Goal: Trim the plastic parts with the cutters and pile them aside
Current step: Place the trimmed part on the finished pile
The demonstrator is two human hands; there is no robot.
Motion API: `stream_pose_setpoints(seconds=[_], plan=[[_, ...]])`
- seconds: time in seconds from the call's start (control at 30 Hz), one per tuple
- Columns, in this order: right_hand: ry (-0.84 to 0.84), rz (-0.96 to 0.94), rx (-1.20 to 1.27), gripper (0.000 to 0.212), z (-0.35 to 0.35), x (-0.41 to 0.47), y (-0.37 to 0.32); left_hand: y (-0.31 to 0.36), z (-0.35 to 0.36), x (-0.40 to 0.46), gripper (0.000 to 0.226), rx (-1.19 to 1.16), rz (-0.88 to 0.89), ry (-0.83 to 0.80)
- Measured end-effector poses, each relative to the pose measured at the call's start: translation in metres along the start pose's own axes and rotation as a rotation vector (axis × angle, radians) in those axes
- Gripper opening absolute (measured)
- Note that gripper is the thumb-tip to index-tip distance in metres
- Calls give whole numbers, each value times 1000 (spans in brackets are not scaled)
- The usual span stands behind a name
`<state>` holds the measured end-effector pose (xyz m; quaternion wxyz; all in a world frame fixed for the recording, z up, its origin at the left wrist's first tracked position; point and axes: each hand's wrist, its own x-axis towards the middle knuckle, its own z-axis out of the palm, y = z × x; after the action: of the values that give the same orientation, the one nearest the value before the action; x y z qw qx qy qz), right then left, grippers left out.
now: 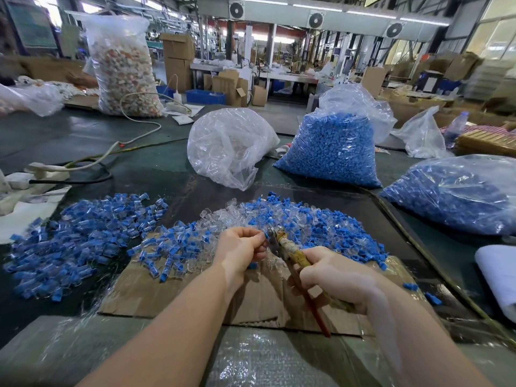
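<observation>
My left hand (241, 247) pinches a small blue and clear plastic part (261, 235) and holds it at the jaws of the cutters (282, 244). My right hand (332, 275) grips the cutters by their worn yellow and red handles. Both hands hover over a sheet of cardboard (181, 291). Behind them lies a heap of loose blue and clear parts (312, 222). A second, flatter pile of parts (81, 238) spreads over the table at the left.
Clear bags stand behind the heap: one of clear pieces (229, 146), two of blue pieces (332, 152) (458, 194). A tall bag of orange and white pieces (122, 65) stands far left. Cables and a power strip (47, 169) lie at left; a white cloth (499, 277) lies at right.
</observation>
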<state>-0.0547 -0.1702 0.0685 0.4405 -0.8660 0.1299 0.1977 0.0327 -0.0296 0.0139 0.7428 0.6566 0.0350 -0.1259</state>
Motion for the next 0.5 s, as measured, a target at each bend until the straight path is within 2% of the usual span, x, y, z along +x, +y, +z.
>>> stream_pose_setpoints(seconds=[0.17, 0.4, 0.5], plan=[[-5, 6, 47, 30, 1, 1, 1, 4, 1, -3, 5, 43, 40, 12], [-12, -17, -76, 28, -1, 1, -2, 5, 3, -4, 5, 63, -8, 33], [-4, -27, -118, 30, 1, 2, -3, 5, 6, -5, 7, 101, 39, 75]])
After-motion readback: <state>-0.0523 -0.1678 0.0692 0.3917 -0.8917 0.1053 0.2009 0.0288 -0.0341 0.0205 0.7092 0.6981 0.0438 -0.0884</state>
